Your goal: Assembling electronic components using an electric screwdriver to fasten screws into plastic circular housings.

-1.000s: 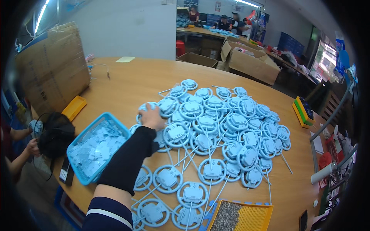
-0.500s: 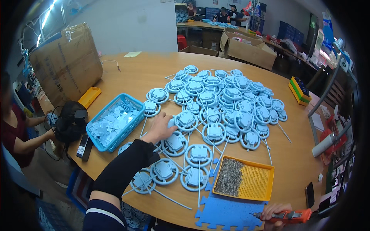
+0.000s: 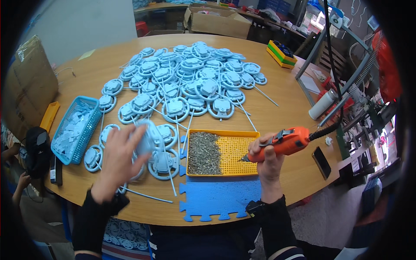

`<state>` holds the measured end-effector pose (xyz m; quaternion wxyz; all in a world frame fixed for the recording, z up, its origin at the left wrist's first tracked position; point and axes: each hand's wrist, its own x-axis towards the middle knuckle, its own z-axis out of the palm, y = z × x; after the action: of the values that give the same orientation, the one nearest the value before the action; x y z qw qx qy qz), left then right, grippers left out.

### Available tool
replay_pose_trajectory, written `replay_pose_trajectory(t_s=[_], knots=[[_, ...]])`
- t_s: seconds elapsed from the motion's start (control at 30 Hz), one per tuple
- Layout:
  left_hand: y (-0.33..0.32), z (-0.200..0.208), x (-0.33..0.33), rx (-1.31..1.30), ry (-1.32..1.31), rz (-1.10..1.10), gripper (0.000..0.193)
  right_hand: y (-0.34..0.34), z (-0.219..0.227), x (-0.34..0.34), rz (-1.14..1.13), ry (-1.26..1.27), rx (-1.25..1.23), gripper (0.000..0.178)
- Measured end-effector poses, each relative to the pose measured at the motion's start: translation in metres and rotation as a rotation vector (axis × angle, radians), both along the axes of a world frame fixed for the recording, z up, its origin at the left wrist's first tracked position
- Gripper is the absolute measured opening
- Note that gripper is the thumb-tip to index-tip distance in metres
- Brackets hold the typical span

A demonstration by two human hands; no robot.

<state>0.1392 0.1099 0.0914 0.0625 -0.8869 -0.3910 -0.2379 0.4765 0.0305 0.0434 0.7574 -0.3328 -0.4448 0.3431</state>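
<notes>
My left hand (image 3: 118, 157) grips a light-blue ring-shaped plastic part (image 3: 146, 138), smeared by motion, above several like parts at the front left of the pile. Its fingers curve along the part's near side. In my right hand (image 3: 269, 164) is an orange electric screwdriver (image 3: 287, 142), its tip pointing left over the yellow tray (image 3: 225, 175). Small metal screws (image 3: 203, 154) heap up in the tray's left half; a perforated yellow bed shows in the right half. The large pile of light-blue ring parts (image 3: 177, 106), many with thin rods, spreads behind.
A blue basket (image 3: 89, 138) of small flat light-blue pieces stands at the left. Under the tray's front lies a blue foam mat (image 3: 221, 197). A phone (image 3: 321, 162) rests near the right edge, by a metal frame (image 3: 312, 65). The screwdriver's coiled cord (image 3: 326, 130) rises at the right.
My left hand has come back toward me from the pile with a ring part. My right hand has raised the screwdriver from the lower right to the tray. The view has swung right.
</notes>
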Motion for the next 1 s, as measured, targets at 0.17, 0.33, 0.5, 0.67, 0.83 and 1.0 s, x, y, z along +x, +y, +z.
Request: replay_pose_trajectory(t_s=[0.17, 0.33, 0.5, 0.67, 0.83, 1.0], knots=[[-0.109, -0.001, 0.048, -0.447, -0.062, -0.298, 0.065, 0.009, -0.002, -0.012, 0.07, -0.043, -0.049, 0.046], [-0.126, -0.076, 0.086, -0.486, -0.117, -0.213, 0.067, 0.016, -0.011, -0.012, 0.047, -0.041, -0.029, 0.045], [-0.13, -0.095, 0.087, -0.476, -0.156, -0.095, 0.074, 0.023, -0.016, -0.011, 0.065, -0.048, -0.035, 0.045], [-0.13, -0.094, 0.088, -0.489, -0.211, -0.01, 0.075, 0.025, -0.015, -0.012, 0.059, -0.076, -0.028, 0.044], [-0.123, -0.093, 0.094, -0.505, -0.24, -0.055, 0.072, 0.027, -0.016, -0.011, 0.108, -0.055, -0.029, 0.042], [-0.12, -0.093, 0.102, -0.497, -0.235, -0.068, 0.072, 0.025, -0.015, -0.011, 0.106, -0.074, -0.029, 0.041]])
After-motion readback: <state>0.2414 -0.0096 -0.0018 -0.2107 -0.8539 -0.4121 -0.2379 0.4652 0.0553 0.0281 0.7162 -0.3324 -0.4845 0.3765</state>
